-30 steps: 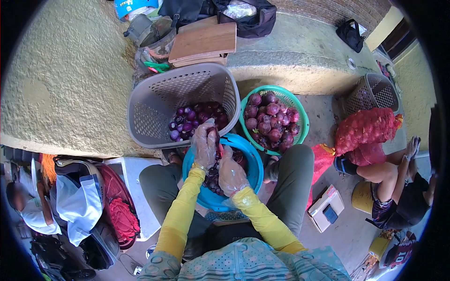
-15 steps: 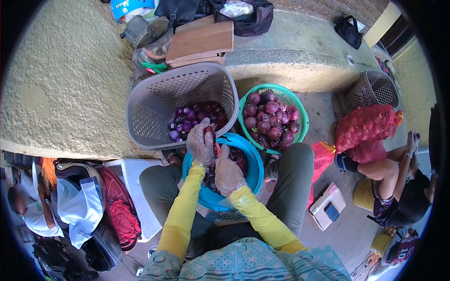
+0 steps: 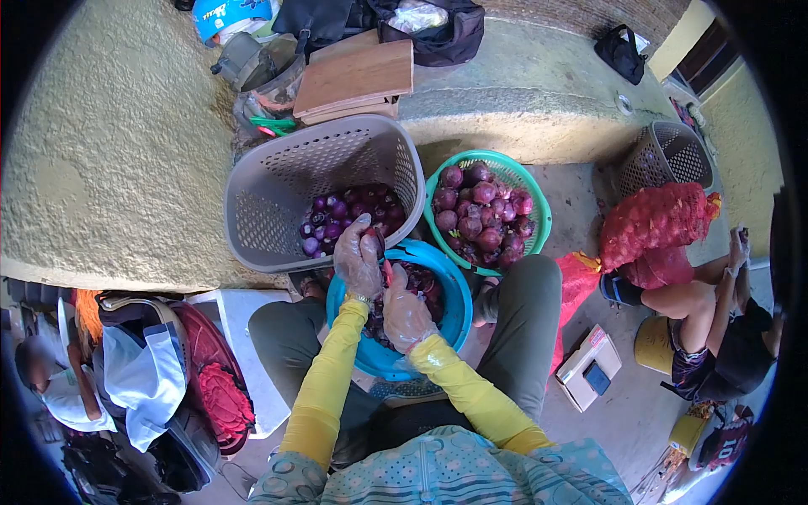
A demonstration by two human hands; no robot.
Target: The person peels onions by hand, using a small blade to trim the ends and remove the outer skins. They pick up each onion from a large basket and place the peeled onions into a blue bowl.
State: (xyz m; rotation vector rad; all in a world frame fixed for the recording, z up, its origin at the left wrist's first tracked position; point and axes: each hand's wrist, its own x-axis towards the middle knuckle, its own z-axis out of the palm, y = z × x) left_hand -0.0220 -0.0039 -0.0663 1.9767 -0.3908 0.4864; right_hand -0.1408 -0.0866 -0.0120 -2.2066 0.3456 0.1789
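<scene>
My left hand [image 3: 358, 263], in a clear plastic glove, is closed around a red onion [image 3: 370, 243] above the far rim of a blue basin [image 3: 459, 316]. Close beside it, my gloved right hand [image 3: 407, 313] grips a small red-handled tool [image 3: 388, 272]; its working end is hidden or too small to make out. Dark onion skins [image 3: 429, 290] lie in the basin under my hands. Just beyond stands a grey perforated basket [image 3: 269, 202] with shiny peeled purple onions [image 3: 337, 215] at its bottom. To its right, a green basket [image 3: 543, 210] holds unpeeled red onions [image 3: 484, 210].
A red mesh sack [image 3: 656, 223] of onions lies to the right, near another person's legs [image 3: 686, 307]. A phone [image 3: 597, 379] rests on a box [image 3: 581, 362]. Wooden boards [image 3: 358, 80] sit behind the grey basket. Another person [image 3: 71, 387] is at far left.
My right hand has moved slightly up and left, closer to the onion in my left hand. The onion stays in my left hand. The whole view has shifted slightly.
</scene>
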